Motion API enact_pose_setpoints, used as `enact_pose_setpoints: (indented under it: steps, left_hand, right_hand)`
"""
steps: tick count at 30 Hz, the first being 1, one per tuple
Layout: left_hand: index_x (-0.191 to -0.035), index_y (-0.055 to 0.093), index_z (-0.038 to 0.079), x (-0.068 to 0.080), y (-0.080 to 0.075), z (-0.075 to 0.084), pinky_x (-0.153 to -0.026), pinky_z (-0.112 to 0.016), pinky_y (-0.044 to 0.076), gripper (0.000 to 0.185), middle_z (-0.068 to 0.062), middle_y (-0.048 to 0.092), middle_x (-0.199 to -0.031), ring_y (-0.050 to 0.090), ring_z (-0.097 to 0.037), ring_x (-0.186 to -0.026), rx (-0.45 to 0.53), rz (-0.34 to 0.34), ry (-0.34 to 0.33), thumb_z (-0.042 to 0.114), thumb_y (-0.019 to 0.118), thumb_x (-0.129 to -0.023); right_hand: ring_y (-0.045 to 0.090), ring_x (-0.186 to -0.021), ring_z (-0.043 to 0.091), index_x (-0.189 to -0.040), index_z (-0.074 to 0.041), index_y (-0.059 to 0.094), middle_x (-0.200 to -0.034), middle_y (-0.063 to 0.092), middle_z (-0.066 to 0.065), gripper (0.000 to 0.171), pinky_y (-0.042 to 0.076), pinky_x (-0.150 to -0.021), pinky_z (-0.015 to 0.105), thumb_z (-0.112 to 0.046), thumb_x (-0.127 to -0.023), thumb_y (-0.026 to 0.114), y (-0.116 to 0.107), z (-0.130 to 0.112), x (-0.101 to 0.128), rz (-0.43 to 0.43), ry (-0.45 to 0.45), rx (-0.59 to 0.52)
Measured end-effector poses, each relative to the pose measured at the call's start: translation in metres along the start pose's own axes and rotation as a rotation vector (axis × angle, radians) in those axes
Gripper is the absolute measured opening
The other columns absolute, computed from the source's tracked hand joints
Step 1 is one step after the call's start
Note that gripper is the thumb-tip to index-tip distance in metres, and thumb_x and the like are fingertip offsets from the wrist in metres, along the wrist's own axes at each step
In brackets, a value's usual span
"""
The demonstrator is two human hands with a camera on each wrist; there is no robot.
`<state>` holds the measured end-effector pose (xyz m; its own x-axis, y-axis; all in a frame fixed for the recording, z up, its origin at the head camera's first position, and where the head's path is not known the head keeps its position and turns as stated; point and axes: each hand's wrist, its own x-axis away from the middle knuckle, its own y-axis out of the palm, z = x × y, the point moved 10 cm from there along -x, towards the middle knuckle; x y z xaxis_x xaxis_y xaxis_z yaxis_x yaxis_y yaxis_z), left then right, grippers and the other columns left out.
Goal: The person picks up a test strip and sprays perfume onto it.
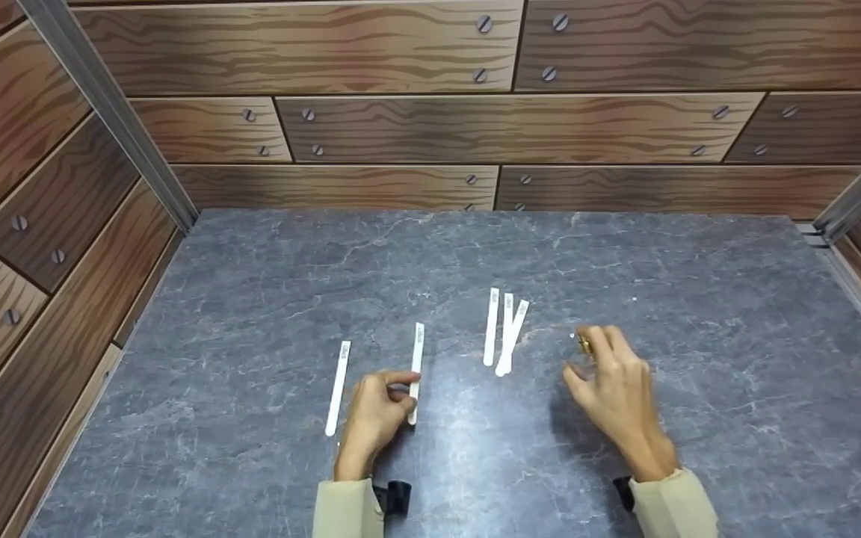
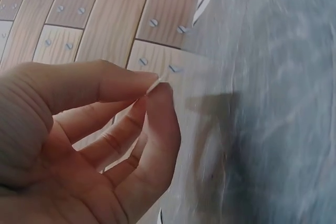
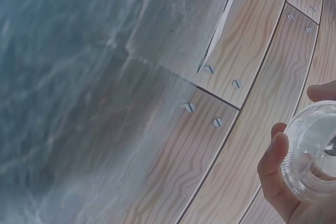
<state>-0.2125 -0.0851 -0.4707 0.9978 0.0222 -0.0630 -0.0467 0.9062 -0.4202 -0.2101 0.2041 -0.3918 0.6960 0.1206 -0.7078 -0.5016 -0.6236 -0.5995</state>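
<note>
My left hand (image 1: 378,407) pinches a thin white strip (image 1: 417,347) between thumb and fingertip, near its rounded lower end. Edge-on, this strip (image 2: 154,85) shows in the left wrist view as a pale sliver between the fingertips. Left of that hand lies another white strip (image 1: 338,388). My right hand (image 1: 617,388) curls round a small gold-coloured part (image 1: 585,344), mostly hidden by the fingers. In the right wrist view the held thing is a clear, round, ribbed object (image 3: 295,150), cut off by the frame edge.
Three similar white strips (image 1: 491,326) lie mid-table between the hands, two of them crossing near their lower ends. The strips bear small dark print at their far ends. Wood-patterned panels (image 1: 513,127) enclose the grey marbled table (image 1: 288,284) at the back and sides.
</note>
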Motion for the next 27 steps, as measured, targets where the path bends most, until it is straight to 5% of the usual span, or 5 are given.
enact_pose_setpoints:
  steps: [7,13,27]
  left_hand:
    - [-0.115,0.07,-0.012,0.002,0.015,0.0,-0.051,-0.022,0.051,0.041,-0.017,0.067,-0.106,0.059,-0.01,-0.061,0.199,-0.103,-0.065,-0.023,0.06,-0.076]
    - [-0.12,0.065,-0.016,0.004,0.027,0.004,-0.053,-0.023,0.054,0.049,-0.018,0.063,-0.108,0.059,-0.01,-0.063,0.305,-0.158,-0.053,-0.026,0.057,-0.073]
    - [-0.124,0.066,-0.011,0.008,0.046,0.015,-0.057,-0.031,0.058,0.049,-0.015,0.063,-0.12,0.067,-0.02,-0.082,0.312,-0.219,-0.048,-0.022,0.063,-0.077]
  right_hand:
    - [0.061,-0.056,0.03,-0.099,0.007,0.06,-0.084,0.061,0.019,0.044,0.055,-0.044,0.039,0.017,-0.06,0.078,0.002,-0.001,-0.001,-0.006,0.009,-0.009]
    - [0.061,-0.058,0.03,-0.1,0.006,0.06,-0.085,0.061,0.018,0.044,0.055,-0.045,0.041,0.016,-0.061,0.078,0.002,0.0,-0.002,-0.002,0.019,-0.013]
    - [0.062,-0.06,0.031,-0.099,0.005,0.061,-0.084,0.061,0.017,0.042,0.056,-0.047,0.041,0.014,-0.061,0.078,0.003,-0.002,-0.003,0.005,0.011,-0.029]
